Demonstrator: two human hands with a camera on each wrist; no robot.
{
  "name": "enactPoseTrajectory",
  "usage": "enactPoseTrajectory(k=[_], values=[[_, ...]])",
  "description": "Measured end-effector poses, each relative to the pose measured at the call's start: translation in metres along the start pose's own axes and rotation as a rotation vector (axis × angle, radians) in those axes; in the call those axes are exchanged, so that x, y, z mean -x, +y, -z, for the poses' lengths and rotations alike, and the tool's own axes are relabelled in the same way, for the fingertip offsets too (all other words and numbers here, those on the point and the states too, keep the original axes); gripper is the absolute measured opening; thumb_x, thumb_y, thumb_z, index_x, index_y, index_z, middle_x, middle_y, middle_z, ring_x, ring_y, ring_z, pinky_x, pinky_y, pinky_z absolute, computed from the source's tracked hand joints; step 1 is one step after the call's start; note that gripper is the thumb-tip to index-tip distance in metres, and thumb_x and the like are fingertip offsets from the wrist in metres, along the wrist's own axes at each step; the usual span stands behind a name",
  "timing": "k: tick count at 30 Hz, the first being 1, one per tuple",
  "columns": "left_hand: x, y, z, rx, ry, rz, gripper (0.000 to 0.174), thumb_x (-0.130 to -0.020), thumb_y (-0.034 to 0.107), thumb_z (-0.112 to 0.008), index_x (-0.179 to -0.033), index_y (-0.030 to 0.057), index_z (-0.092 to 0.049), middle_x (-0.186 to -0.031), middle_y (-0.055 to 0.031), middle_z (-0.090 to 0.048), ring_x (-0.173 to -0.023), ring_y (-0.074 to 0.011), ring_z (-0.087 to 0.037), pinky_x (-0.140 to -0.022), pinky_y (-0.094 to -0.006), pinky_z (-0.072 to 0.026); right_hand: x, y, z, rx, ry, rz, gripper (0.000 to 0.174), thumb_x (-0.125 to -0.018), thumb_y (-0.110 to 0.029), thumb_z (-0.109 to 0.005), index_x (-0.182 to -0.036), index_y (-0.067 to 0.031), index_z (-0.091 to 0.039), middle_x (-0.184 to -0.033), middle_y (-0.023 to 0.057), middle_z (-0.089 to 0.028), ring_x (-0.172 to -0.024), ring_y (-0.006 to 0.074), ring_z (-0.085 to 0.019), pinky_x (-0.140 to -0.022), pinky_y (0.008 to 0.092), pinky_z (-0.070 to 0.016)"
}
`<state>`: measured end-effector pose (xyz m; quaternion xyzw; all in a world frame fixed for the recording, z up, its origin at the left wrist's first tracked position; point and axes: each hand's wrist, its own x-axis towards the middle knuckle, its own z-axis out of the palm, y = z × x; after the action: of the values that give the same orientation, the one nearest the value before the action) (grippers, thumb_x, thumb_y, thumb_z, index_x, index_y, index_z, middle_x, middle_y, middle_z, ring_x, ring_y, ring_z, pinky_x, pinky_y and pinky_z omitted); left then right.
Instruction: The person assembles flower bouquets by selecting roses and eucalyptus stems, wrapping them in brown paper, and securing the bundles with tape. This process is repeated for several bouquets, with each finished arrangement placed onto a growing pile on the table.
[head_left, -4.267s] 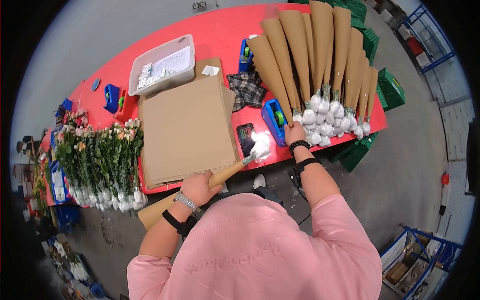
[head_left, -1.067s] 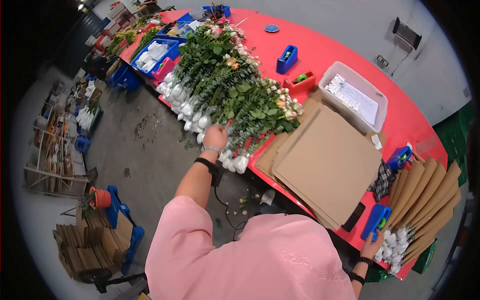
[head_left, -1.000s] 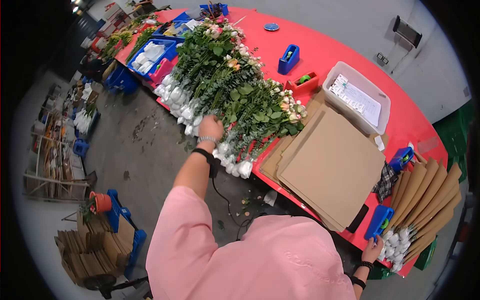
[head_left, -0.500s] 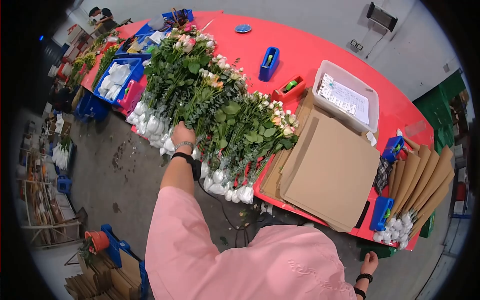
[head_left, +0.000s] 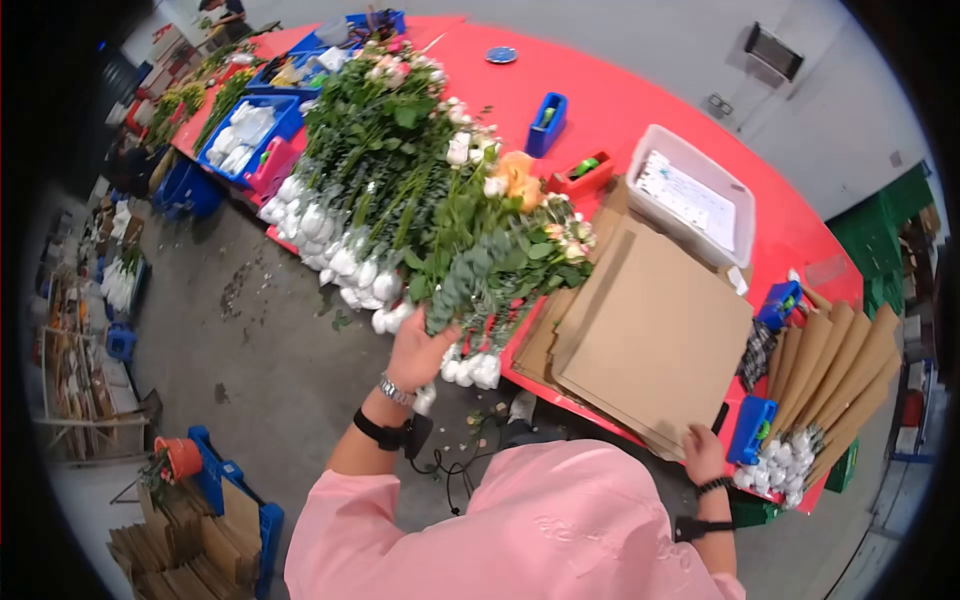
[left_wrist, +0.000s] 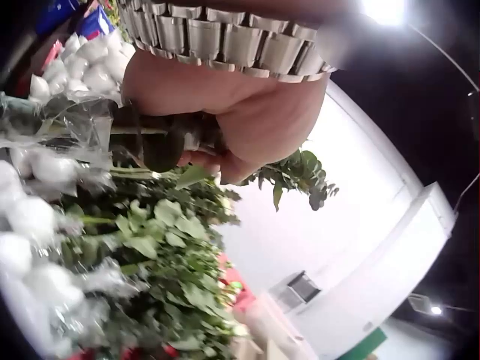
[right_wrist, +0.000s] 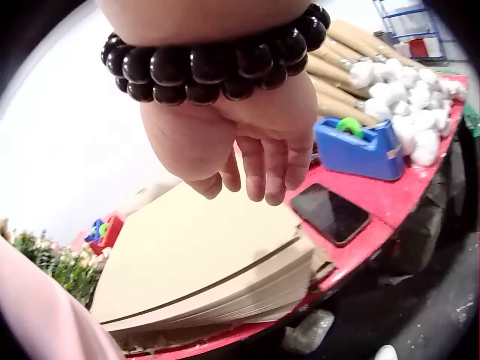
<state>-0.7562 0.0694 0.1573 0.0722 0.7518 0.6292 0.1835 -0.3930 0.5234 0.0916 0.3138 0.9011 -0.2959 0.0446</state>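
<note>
My left hand [head_left: 415, 350] grips the stems of a flower bouquet [head_left: 470, 275] with eucalyptus leaves and an orange bloom. Its white-wrapped stem end [head_left: 424, 400] sticks out below the hand. In the left wrist view, fingers and thumb close round the stems [left_wrist: 139, 131]. Beside it lies a row of similar bouquets [head_left: 365, 180], their white stem ends [head_left: 320, 235] toward the table's front edge. My right hand [head_left: 703, 455] is at the near right corner of a stack of brown paper sheets [head_left: 650, 330]. In the right wrist view its fingers [right_wrist: 255, 176] hang loosely, holding nothing.
A phone [right_wrist: 330, 214] and a blue tape dispenser [right_wrist: 360, 150] lie right of the paper. Paper-wrapped bouquets [head_left: 840, 360] fan out at the table's right end. Behind the paper stand a plastic bin [head_left: 745, 220] and a red tape dispenser [head_left: 582, 175]. A cable [head_left: 455, 475] hangs below.
My left hand has taken a bouquet from the row and drawn it right, toward the body. From beside the blue tape dispenser, my right hand has come left to the paper stack's corner.
</note>
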Motion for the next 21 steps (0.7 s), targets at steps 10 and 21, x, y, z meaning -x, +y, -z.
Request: enactPoseTrajectory(k=[10, 21], values=[[0.046, 0.022, -0.248, 0.572, -0.798, 0.001, 0.044, -0.096, 0.009, -0.072, -0.138, 0.0047, -0.06, -0.126, -0.0014, -0.068, -0.114, -0.0117, -0.062, -0.101, -0.0333, -0.0506, -0.039, -0.102, 0.004, -0.623, -0.358, 0.491, 0.052, -0.095, -0.025, -0.071, -0.14, -0.0012, -0.057, -0.133, 0.0235, -0.065, -0.121, 0.04, -0.063, -0.103, 0.0444, -0.0506], [0.085, -0.001, -0.44, 1.182, -1.168, 0.655, 0.056, -0.101, 0.021, -0.067, -0.15, 0.0086, -0.043, -0.141, -0.0062, -0.053, -0.134, -0.0182, -0.05, -0.116, -0.0336, -0.0405, -0.005, 0.034, 0.054, -2.167, -0.893, 0.049, 0.054, -0.108, -0.036, -0.049, -0.152, -0.0054, -0.042, -0.15, 0.0154, -0.052, -0.136, 0.029, -0.053, -0.116, 0.0428, -0.0443]])
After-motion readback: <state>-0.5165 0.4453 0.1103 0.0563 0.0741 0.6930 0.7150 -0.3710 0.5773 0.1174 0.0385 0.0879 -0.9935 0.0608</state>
